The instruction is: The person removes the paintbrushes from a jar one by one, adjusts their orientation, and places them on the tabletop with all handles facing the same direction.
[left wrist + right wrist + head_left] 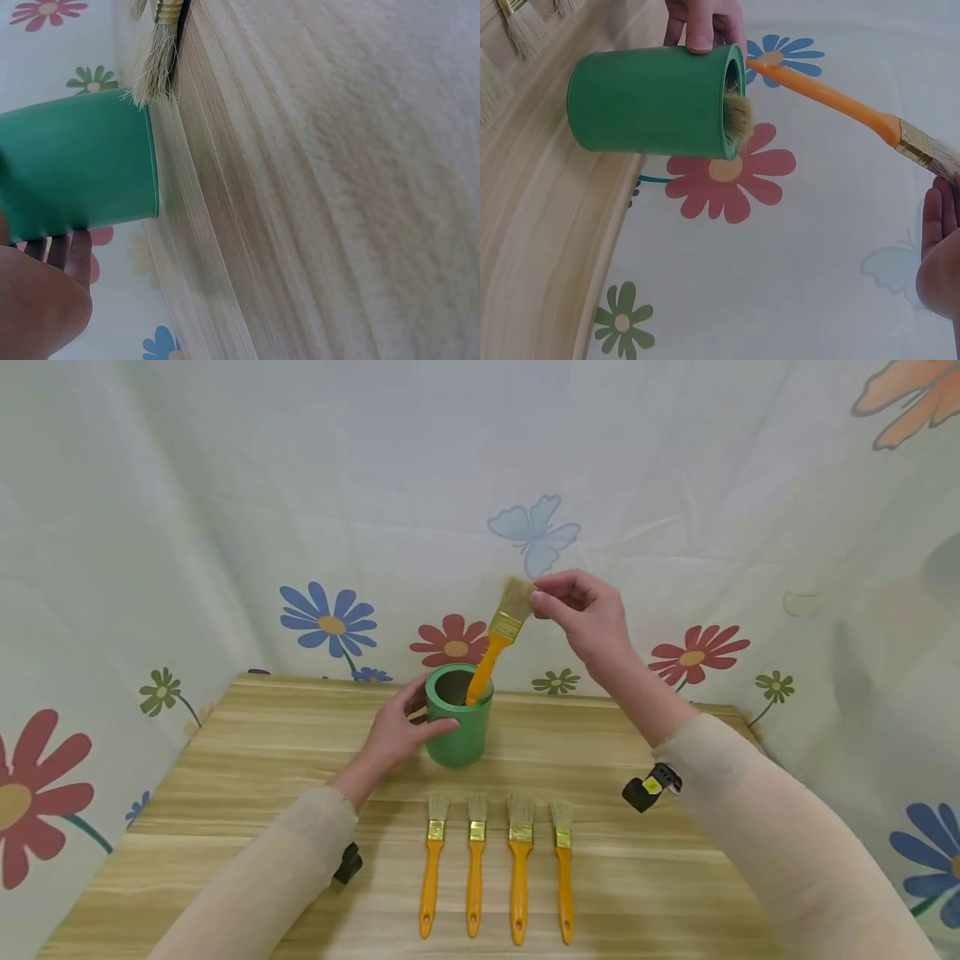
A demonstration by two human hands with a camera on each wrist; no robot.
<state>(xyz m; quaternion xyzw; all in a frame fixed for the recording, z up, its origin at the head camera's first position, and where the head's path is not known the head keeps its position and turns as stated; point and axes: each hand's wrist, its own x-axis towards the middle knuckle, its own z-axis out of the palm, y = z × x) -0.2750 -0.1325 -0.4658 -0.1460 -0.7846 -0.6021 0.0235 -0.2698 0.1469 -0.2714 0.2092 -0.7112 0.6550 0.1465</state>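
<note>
Green cup (pixel 458 717) upright on the wooden table (pixel 660 893), near the far edge, in front of the flowered cloth (pixel 225 510). Left hand (pixel 401 727) wrapped around the cup from the left side, thumb (pixel 438 727) curled over the front wall, fingers behind the rim; firmly holding. In the left wrist view, same cup (pixel 75 169) with fingertips (pixel 71 251) showing past its wall.

Orange-handled brush (pixel 498 639) tilted, handle end down inside the cup, bristles up and to the right. Right hand (pixel 588 614) raised above and right of the cup, fingertips pinched together on the bristle tip. In the right wrist view, brush (pixel 840 105) leaning out of the cup mouth (pixel 731 101), with a tuft of pale bristles also visible at the mouth; whether from a second brush inside, cannot tell.

Four more brushes lying in a row on the table, nearer to the person, bristles pointing toward the cup: first (pixel 431 868), second (pixel 475 868), third (pixel 519 868), fourth (pixel 562 868). All apart from each other and from the cup. Small black device (pixel 648 789) strapped at the right wrist.
</note>
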